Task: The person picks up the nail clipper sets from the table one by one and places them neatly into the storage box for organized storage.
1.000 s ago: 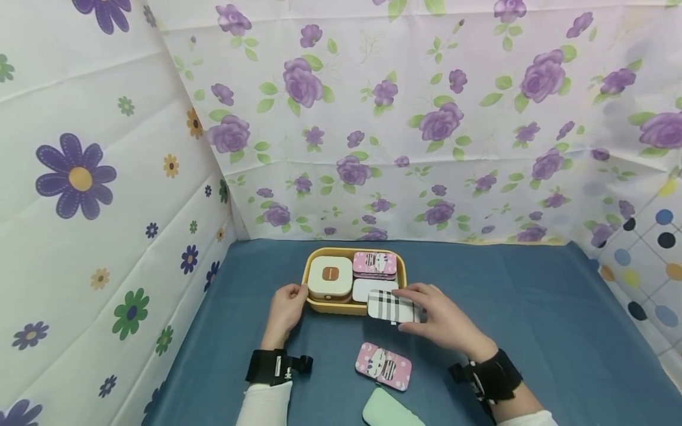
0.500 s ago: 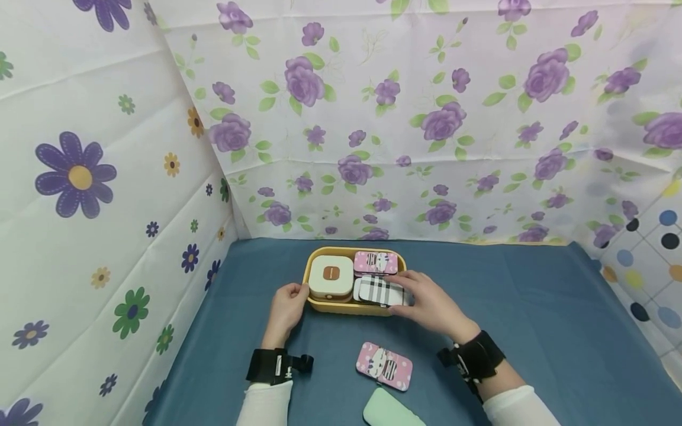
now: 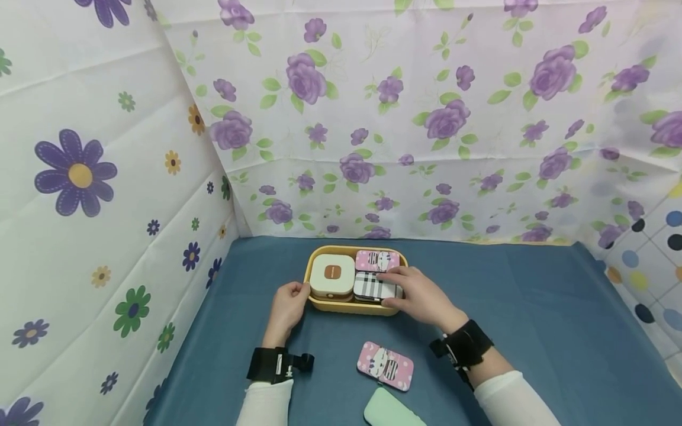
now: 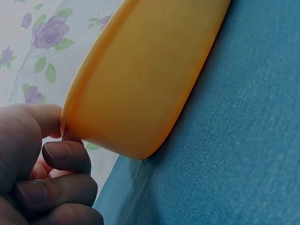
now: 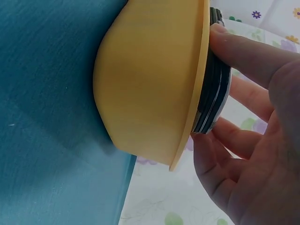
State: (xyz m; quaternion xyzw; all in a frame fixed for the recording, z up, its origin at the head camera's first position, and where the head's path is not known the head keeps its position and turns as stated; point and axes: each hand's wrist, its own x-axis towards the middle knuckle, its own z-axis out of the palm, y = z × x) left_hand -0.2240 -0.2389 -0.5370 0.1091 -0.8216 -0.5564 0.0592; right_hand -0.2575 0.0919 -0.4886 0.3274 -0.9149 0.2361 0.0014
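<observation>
Thumb and forefinger of my left hand [image 3: 288, 309] pinch the left rim of a yellow plastic basket [image 3: 341, 308]; in the left wrist view its smooth outer wall [image 4: 140, 70] rises from the cloth. My right hand [image 3: 426, 299] grips a flat black-and-white plaid case [image 3: 369, 286] by its right end, at the basket's front right. In the right wrist view the dark edge of the case [image 5: 216, 91] shows above the basket rim between thumb and fingers. A white case seen there earlier is hidden under it. Beside it are a cream square box [image 3: 331, 275] and pink cartoon cases [image 3: 376, 260].
On the blue cloth [image 3: 506, 307] in front of the basket lie a pink cartoon case [image 3: 385, 365] and a mint green case [image 3: 391, 409], cut off by the lower frame edge. Flowered sheets [image 3: 394, 148] stand behind and at the left.
My right hand has carried the plaid case left and back, from over the basket's front right corner down onto the white case inside. My left hand has stayed at the rim.
</observation>
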